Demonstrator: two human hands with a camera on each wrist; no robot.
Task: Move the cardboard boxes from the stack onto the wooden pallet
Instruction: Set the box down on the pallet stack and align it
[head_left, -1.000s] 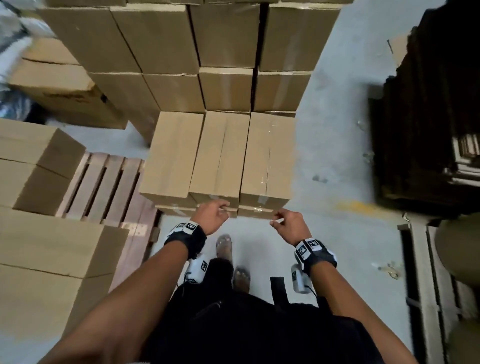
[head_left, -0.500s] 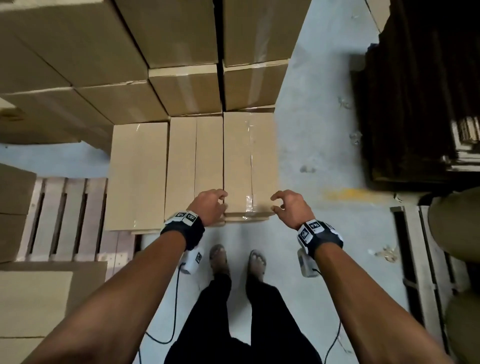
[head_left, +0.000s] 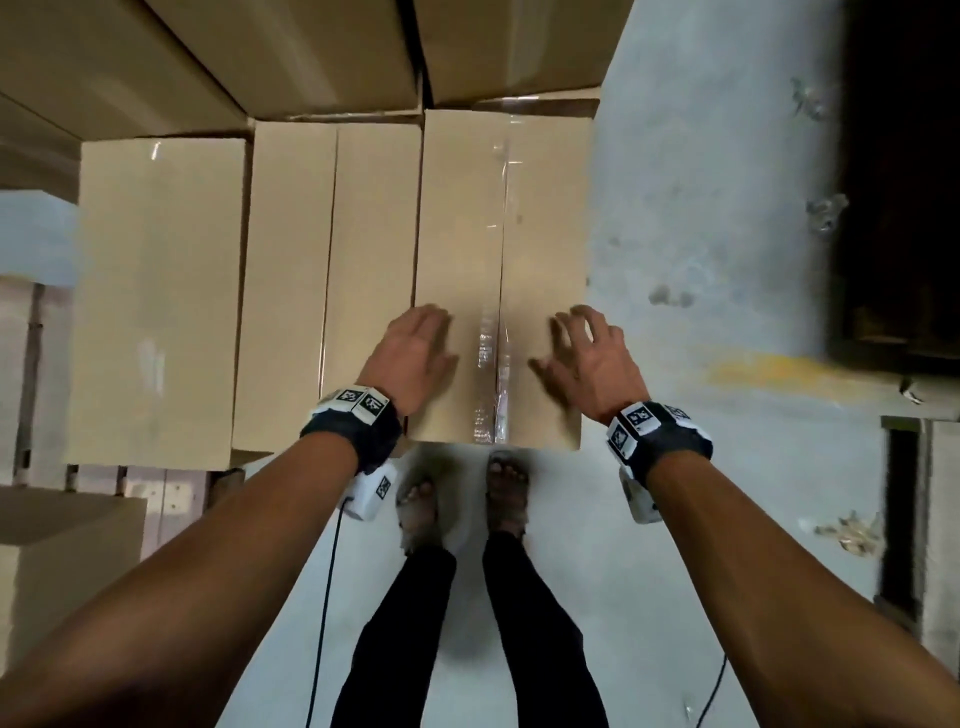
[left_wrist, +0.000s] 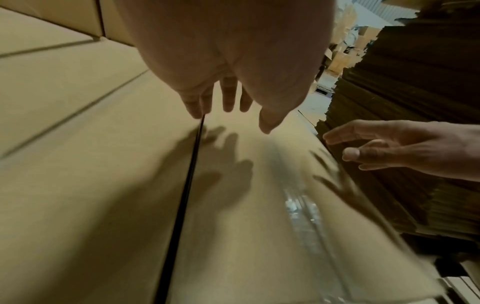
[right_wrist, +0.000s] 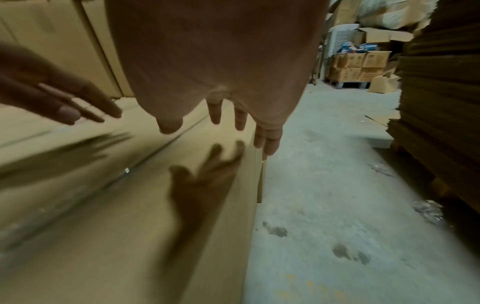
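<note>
Three tan cardboard boxes lie side by side at the front of the stack (head_left: 291, 57). The rightmost box (head_left: 467, 234) has clear tape along its middle seam. My left hand (head_left: 415, 348) hovers open, fingers spread, over its near left part, by the dark gap to the neighbouring box (head_left: 332, 270). My right hand (head_left: 582, 353) hovers open over its near right edge. In the wrist views the left hand (left_wrist: 228, 98) and right hand (right_wrist: 228, 115) cast shadows on the box top (left_wrist: 259, 216), a little above it. The wooden pallet (head_left: 171, 491) shows at the lower left.
Boxes (head_left: 62, 551) sit on the pallet at the left. A dark pile of flattened cardboard (head_left: 893, 182) rises on the right across a strip of concrete floor (head_left: 701, 249). My feet (head_left: 467, 499) stand at the box's near end. Wrist cables hang down.
Both hands have moved forward from the box's near edge to over its top, and the curled fingers have spread. The view has closed in on the boxes.
</note>
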